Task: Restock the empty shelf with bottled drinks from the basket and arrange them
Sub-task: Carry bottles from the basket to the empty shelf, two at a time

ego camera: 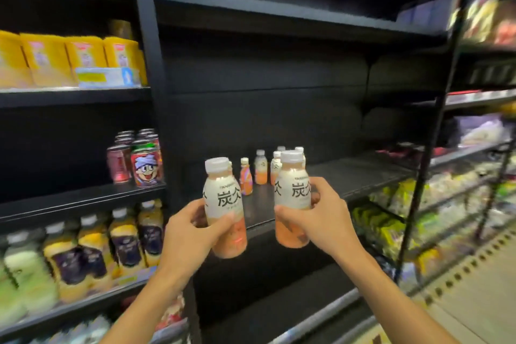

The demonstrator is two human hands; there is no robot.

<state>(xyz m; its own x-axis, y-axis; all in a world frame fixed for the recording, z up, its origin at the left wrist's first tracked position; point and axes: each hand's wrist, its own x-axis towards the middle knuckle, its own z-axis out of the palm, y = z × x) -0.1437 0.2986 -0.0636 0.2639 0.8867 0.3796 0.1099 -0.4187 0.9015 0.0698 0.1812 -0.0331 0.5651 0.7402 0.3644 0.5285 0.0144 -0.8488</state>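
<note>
My left hand (186, 234) grips a white-capped bottle (223, 193) of peach-coloured drink with a cream label. My right hand (321, 218) grips a second bottle of the same kind (293, 190). Both bottles are upright, held side by side just in front of the black shelf (363, 173). Several bottles stand at the back left of that shelf: a striped orange one (246, 176) and cream-labelled ones (261, 166) behind my right bottle. The basket is out of view.
Left of the upright post stand red cans (146, 165), with yellow packets (83, 56) above and yellow-and-purple bottles (125, 240) below. Blurred snack packs (391, 226) fill the shelves at lower right. The right part of the black shelf is bare.
</note>
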